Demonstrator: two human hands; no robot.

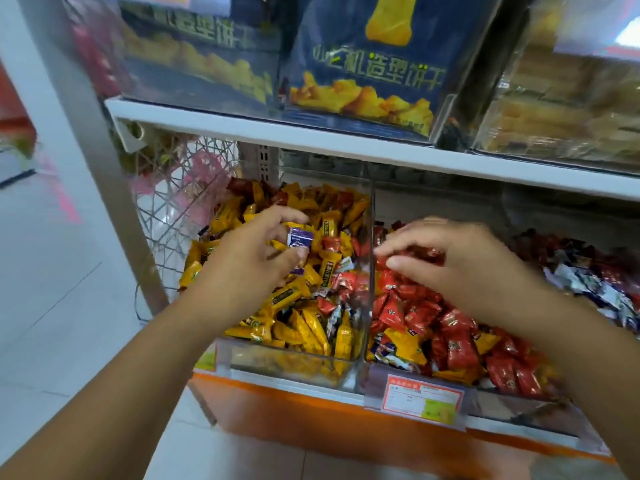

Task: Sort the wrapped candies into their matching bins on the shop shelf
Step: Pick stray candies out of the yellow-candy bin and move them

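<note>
Here — purple candy [300, 238] in left fingers [277, 216]

We see a white shop shelf with an orange front edge [304, 414]. Along that edge stand a clear plastic left bin [277, 362] and a clear plastic right bin [512, 407], touching side by side.

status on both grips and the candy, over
Left grip pinches purple candy over yellow bin. Right grip on red candies, hold unclear. Stray reds in yellow bin.

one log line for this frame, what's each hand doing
left hand: pinches purple candy over yellow bin | right hand: fingers down on red candies in red bin, grip unclear | bins: mixed
</note>
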